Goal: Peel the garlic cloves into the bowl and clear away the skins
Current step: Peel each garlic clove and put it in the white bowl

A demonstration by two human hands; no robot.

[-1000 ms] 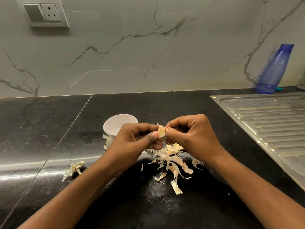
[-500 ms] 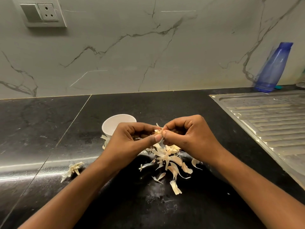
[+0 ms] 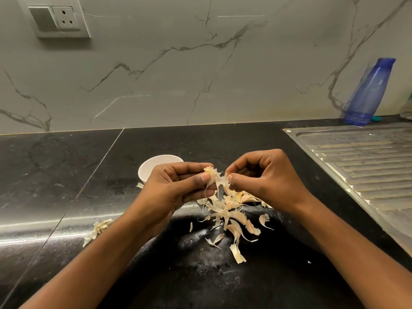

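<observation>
- Garlic clove (image 3: 209,171) sits pinched between the thumb and curled fingers of the left hand (image 3: 176,188).
- Right hand (image 3: 265,177) pinches a skin strip (image 3: 221,181) joined to the clove, just beside the left thumb.
- Loose skins (image 3: 230,214) lie below both sets of fingertips on the counter (image 3: 223,282).
- White bowl (image 3: 153,168) stands just behind the left fingers.

We see a white bowl (image 3: 156,167), pale beige skins (image 3: 231,216), a black countertop (image 3: 66,175), grey-veined marble wall (image 3: 178,74), and blue bottle (image 3: 367,92).

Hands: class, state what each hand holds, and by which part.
The left hand pinches the garlic clove by its side; the right hand pinches the skin by its free end.
</observation>
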